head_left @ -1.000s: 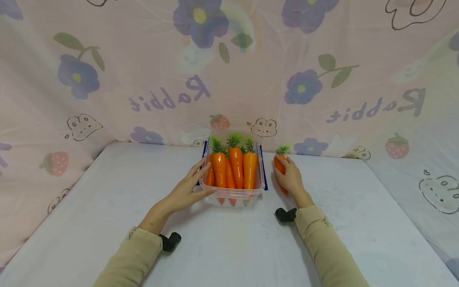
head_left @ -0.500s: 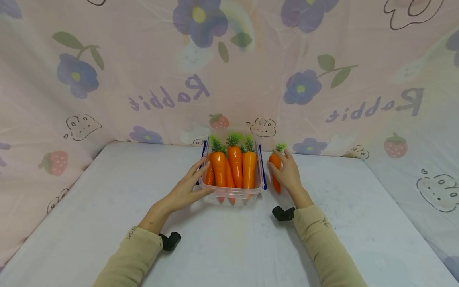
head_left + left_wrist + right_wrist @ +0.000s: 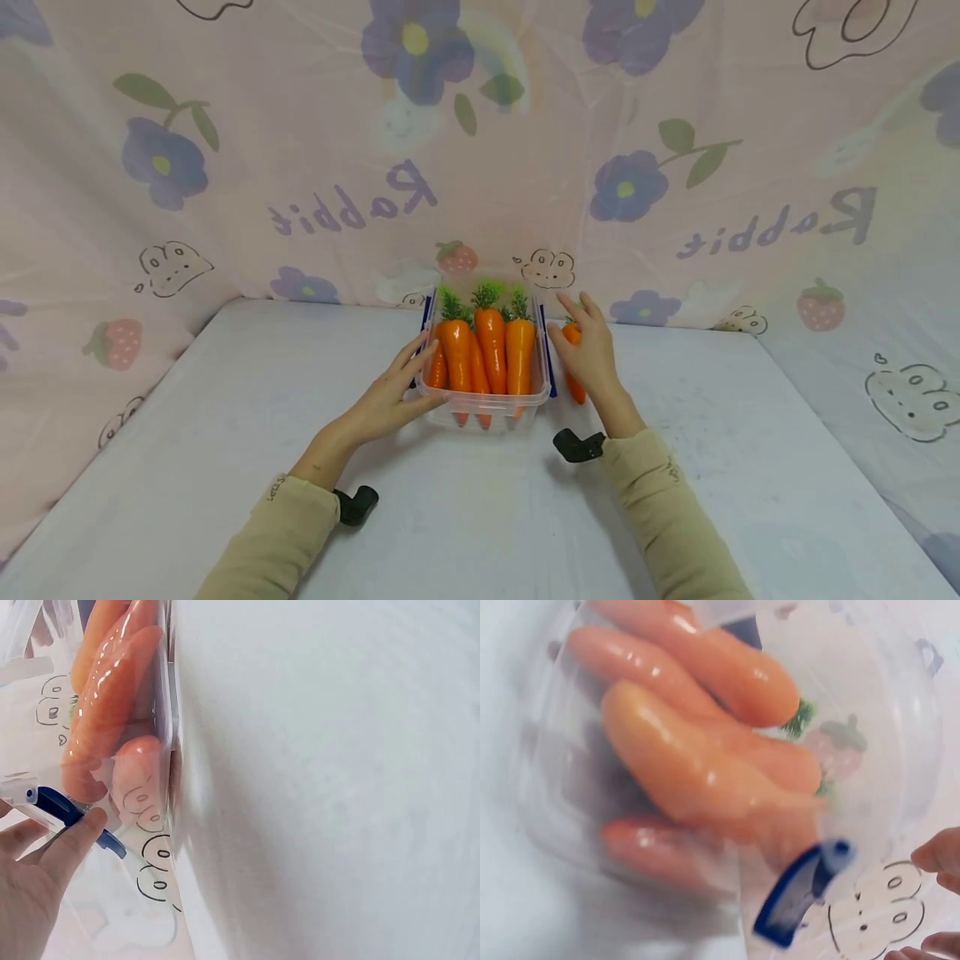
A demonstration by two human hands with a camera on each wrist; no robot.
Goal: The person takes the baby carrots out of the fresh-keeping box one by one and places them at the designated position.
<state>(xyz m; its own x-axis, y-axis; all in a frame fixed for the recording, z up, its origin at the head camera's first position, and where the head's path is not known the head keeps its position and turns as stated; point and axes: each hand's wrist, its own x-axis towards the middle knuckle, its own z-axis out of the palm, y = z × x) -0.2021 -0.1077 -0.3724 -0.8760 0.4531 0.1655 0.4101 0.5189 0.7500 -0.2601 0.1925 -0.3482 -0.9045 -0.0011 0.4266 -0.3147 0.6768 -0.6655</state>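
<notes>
One spread left hand (image 3: 390,396) stays at the left side of the clear box (image 3: 540,400), fingertips touching its blue left clip (image 3: 54,804). The box stands near the middle of the far edge of the worktop (image 3: 480,517), with at least five carrots (image 3: 491,346) inside. Just right of it a loose carrot (image 3: 576,390) lies on the worktop, nearer the box than a second ago. The right hand (image 3: 590,354) has eased off that carrot and spread over it toward the box; whether it touches either I cannot tell. That suggests the carrot is set aside, leaving the right hand free for the box.
</notes>
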